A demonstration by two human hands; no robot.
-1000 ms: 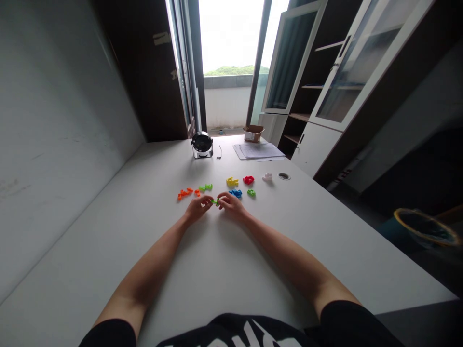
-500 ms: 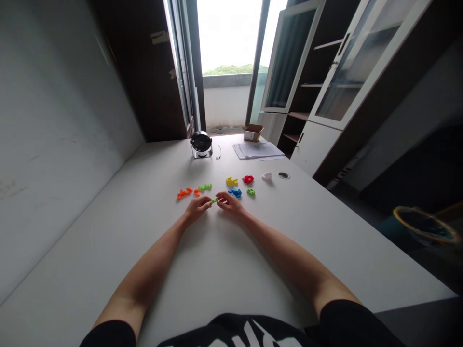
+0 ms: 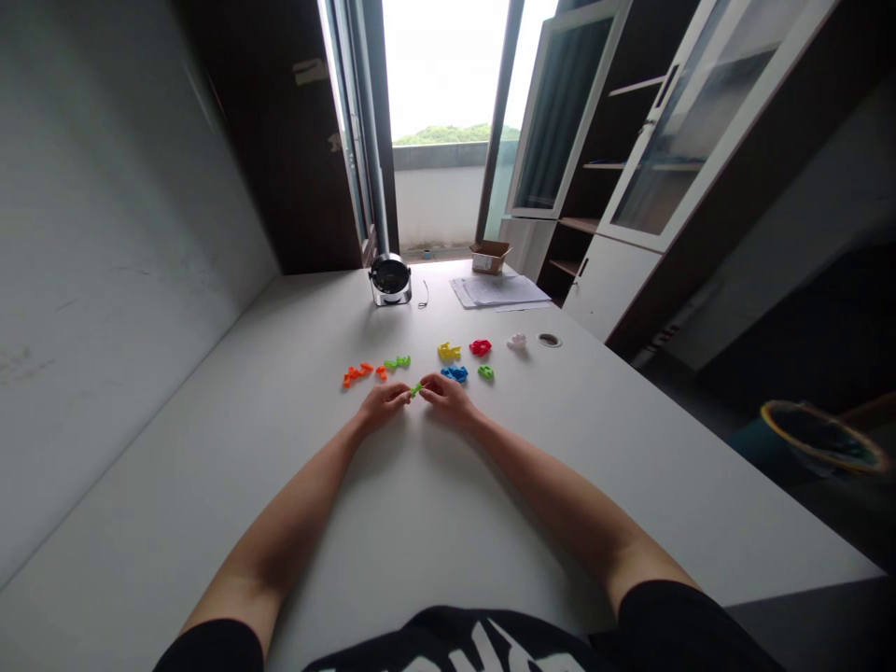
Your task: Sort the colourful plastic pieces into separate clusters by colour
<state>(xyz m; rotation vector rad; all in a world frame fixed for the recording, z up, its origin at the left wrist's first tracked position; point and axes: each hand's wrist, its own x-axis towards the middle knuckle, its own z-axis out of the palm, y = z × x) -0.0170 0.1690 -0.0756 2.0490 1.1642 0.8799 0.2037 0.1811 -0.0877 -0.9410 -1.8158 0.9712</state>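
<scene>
Between my two hands is a small green plastic piece [image 3: 416, 389]. My left hand [image 3: 384, 405] pinches its left end, and my right hand [image 3: 446, 396] pinches the right end. Its exact shape is too small and partly covered to make out. Just beyond my left hand lie orange pieces [image 3: 357, 373] and some light green pieces [image 3: 398, 362]. Blue pieces [image 3: 455, 373] lie right behind my right hand, with yellow pieces [image 3: 449, 352] farther back. To the right are red pieces [image 3: 480, 347], green pieces [image 3: 485, 371] and white pieces [image 3: 516, 342].
Everything rests on a white table [image 3: 434, 523]. Toward its far end stand a round black device on a metal stand [image 3: 390, 278], sheets of paper [image 3: 498, 291] and an open cardboard box [image 3: 490, 257]. A cable hole [image 3: 550, 340] is at the right; a wall borders the left.
The green piece between my hands has tilted slightly, and my fingers have shifted a little around it. The pieces on the table have not moved.
</scene>
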